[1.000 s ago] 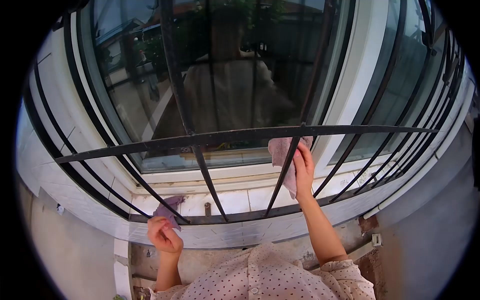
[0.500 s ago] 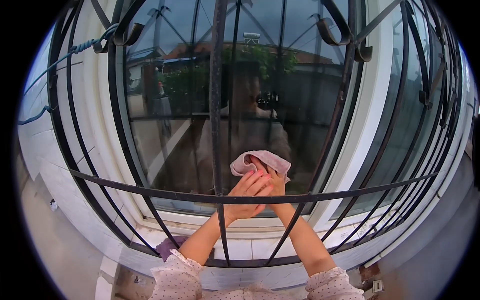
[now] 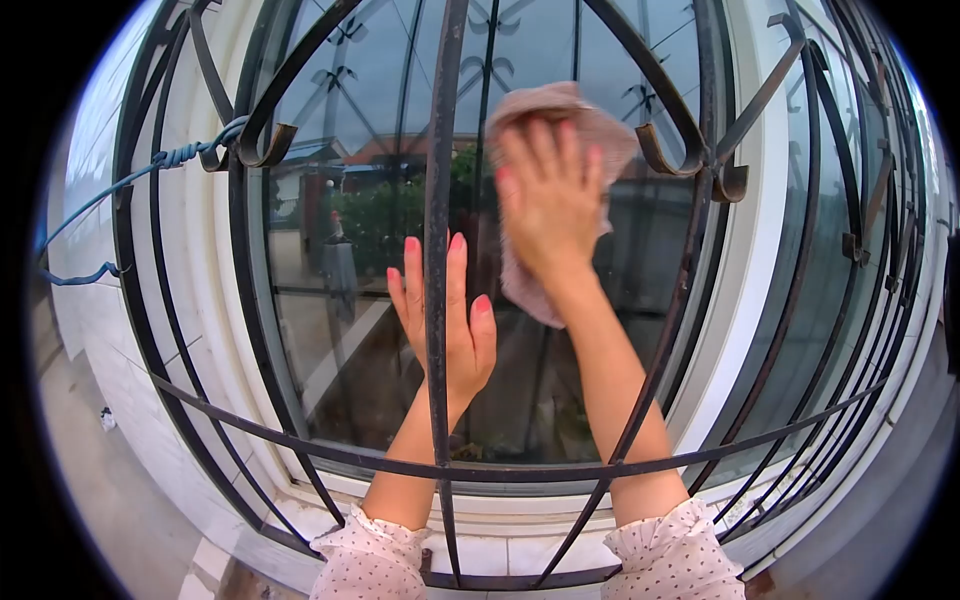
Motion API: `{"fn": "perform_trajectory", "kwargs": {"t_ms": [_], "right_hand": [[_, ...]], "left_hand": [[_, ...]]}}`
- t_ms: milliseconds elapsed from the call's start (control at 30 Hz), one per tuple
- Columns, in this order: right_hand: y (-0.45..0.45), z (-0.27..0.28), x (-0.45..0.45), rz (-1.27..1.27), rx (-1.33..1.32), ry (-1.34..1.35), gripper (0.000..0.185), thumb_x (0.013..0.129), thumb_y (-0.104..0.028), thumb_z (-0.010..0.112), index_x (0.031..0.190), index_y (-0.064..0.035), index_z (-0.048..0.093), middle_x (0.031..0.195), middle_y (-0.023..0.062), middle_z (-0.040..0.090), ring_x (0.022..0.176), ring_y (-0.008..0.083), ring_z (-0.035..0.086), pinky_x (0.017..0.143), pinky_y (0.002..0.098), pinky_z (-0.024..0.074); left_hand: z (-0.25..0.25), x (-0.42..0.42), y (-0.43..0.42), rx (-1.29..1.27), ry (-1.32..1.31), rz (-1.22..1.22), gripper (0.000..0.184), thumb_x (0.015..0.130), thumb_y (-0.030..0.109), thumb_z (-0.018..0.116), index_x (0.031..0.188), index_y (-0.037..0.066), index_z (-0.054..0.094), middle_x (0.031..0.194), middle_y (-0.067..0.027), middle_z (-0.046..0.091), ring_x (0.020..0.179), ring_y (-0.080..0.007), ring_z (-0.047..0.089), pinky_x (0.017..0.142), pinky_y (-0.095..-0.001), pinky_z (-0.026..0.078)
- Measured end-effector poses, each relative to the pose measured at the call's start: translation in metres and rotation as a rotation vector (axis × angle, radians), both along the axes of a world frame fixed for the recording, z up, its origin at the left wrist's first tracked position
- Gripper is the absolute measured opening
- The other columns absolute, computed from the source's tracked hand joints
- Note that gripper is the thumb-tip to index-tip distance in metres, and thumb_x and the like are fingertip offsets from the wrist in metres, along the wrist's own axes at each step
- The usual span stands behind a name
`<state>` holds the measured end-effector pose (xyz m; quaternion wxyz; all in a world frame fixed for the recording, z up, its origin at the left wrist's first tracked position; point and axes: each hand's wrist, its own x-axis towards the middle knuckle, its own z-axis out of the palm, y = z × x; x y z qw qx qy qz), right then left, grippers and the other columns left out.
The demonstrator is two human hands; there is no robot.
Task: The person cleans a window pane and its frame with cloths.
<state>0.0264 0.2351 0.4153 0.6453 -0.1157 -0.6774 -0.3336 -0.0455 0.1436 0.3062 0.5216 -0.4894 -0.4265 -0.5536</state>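
A pink cloth [image 3: 530, 275] lies spread against the window glass [image 3: 400, 150], right of centre. My right hand [image 3: 552, 195] presses on it with the fingers stretched out, slightly blurred by motion. Lower and to the left, my left hand [image 3: 462, 335] has its fingers apart and holds nothing; it is raised at the glass, behind a vertical black bar [image 3: 438, 300]. Both forearms reach through the metal grille above the lower crossbar [image 3: 520, 473].
Curled metal scrolls [image 3: 270, 145] stick out from the grille at the upper left and right. Blue wire [image 3: 180, 155] is twisted round the left side. Below the window runs a white tiled sill [image 3: 508, 553].
My right hand has moved up the glass with the pink cloth, now spread flatter. My left hand has come off the right hand and opened. The view has tilted upward; the purple cloth no longer shows.
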Motion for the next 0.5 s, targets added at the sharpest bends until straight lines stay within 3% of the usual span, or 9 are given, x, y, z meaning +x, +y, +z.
{"fn": "perform_trajectory", "kwargs": {"t_ms": [67, 100, 133, 200, 267, 333, 367, 433, 500], "right_hand": [[-0.025, -0.078, -0.043, 0.143, 0.133, -0.419, 0.040, 0.088, -0.025, 0.048, 0.127, -0.0183, 0.048, 0.136, 0.0078, 0.042, 0.130, 0.0249, 0.032, 0.108, 0.0464, 0.0191], [-0.033, -0.119, -0.042, 0.615, -0.153, -0.660, 0.041, 0.088, -0.021, 0.048, 0.128, -0.0129, 0.046, 0.136, 0.0095, 0.040, 0.129, 0.0261, 0.032, 0.108, 0.0404, 0.0220], [-0.033, -0.158, -0.042, 0.765, -0.287, -0.770, 0.043, 0.087, -0.020, 0.049, 0.129, -0.0100, 0.044, 0.136, 0.0112, 0.039, 0.128, 0.0274, 0.033, 0.107, 0.0400, 0.0236], [-0.019, -0.221, -0.044, 0.689, -0.342, -0.862, 0.049, 0.085, -0.019, 0.051, 0.130, -0.0043, 0.040, 0.135, 0.0145, 0.039, 0.126, 0.0301, 0.034, 0.105, 0.0392, 0.0267], [-0.009, -0.184, -0.032, 0.674, -0.280, -0.606, 0.054, 0.083, -0.020, 0.051, 0.132, -0.0022, 0.036, 0.133, 0.0166, 0.040, 0.125, 0.0324, 0.034, 0.105, 0.0432, 0.0256], [0.002, -0.105, -0.008, 0.127, 0.051, -0.318, 0.047, 0.081, -0.029, 0.052, 0.127, -0.0207, 0.049, 0.132, 0.0080, 0.044, 0.121, 0.0308, 0.038, 0.102, 0.0483, 0.0277], [0.008, -0.063, 0.013, 0.058, -0.006, -0.133, 0.043, 0.082, -0.031, 0.051, 0.125, -0.0230, 0.051, 0.131, 0.0038, 0.046, 0.120, 0.0291, 0.040, 0.102, 0.0493, 0.0264], [0.026, -0.010, 0.048, -0.041, -0.002, 0.218, 0.038, 0.088, -0.029, 0.049, 0.125, -0.0200, 0.052, 0.129, 0.0067, 0.048, 0.117, 0.0293, 0.042, 0.103, 0.0499, 0.0240], [0.054, -0.006, 0.078, -0.212, -0.168, 0.424, 0.041, 0.090, -0.029, 0.047, 0.128, -0.0137, 0.048, 0.133, 0.0117, 0.043, 0.123, 0.0329, 0.037, 0.104, 0.0521, 0.0209]], "left_hand": [[-0.029, -0.005, -0.009, -0.043, -0.082, 0.048, 0.048, 0.087, 0.013, 0.040, 0.132, -0.003, 0.039, 0.138, -0.0174, 0.038, 0.132, -0.0355, 0.027, 0.109, -0.0474, 0.012], [-0.044, -0.010, -0.012, -0.071, -0.118, 0.100, 0.047, 0.087, 0.013, 0.040, 0.132, -0.002, 0.039, 0.138, -0.0166, 0.038, 0.132, -0.0356, 0.027, 0.109, -0.0477, 0.013], [-0.056, -0.014, -0.015, -0.162, -0.113, 0.130, 0.047, 0.087, 0.014, 0.040, 0.132, -0.001, 0.040, 0.139, -0.0153, 0.038, 0.132, -0.0354, 0.027, 0.109, -0.0481, 0.014], [-0.066, -0.015, -0.014, -0.295, -0.123, 0.076, 0.047, 0.087, 0.015, 0.042, 0.132, 0.004, 0.041, 0.139, -0.0121, 0.038, 0.133, -0.0340, 0.027, 0.108, -0.0490, 0.015], [-0.055, -0.011, -0.002, -0.285, -0.020, 0.024, 0.046, 0.086, 0.015, 0.044, 0.131, 0.006, 0.044, 0.139, -0.0114, 0.038, 0.133, -0.0328, 0.027, 0.108, -0.0476, 0.016], [-0.035, -0.002, 0.009, -0.306, 0.121, 0.087, 0.047, 0.085, 0.015, 0.046, 0.132, 0.007, 0.044, 0.140, -0.0101, 0.037, 0.133, -0.0315, 0.027, 0.108, -0.0465, 0.017], [-0.022, 0.006, 0.014, -0.298, 0.173, 0.048, 0.048, 0.085, 0.016, 0.047, 0.132, 0.008, 0.043, 0.141, -0.0099, 0.036, 0.133, -0.0308, 0.027, 0.109, -0.0463, 0.016], [0.000, 0.016, 0.025, -0.353, 0.287, 0.024, 0.048, 0.085, 0.017, 0.048, 0.133, 0.009, 0.043, 0.141, -0.0095, 0.036, 0.133, -0.0298, 0.026, 0.109, -0.0460, 0.016], [0.011, 0.032, 0.033, -0.328, 0.331, -0.013, 0.050, 0.084, 0.019, 0.051, 0.132, 0.008, 0.044, 0.139, -0.0100, 0.038, 0.132, -0.0296, 0.029, 0.108, -0.0459, 0.018]]}}
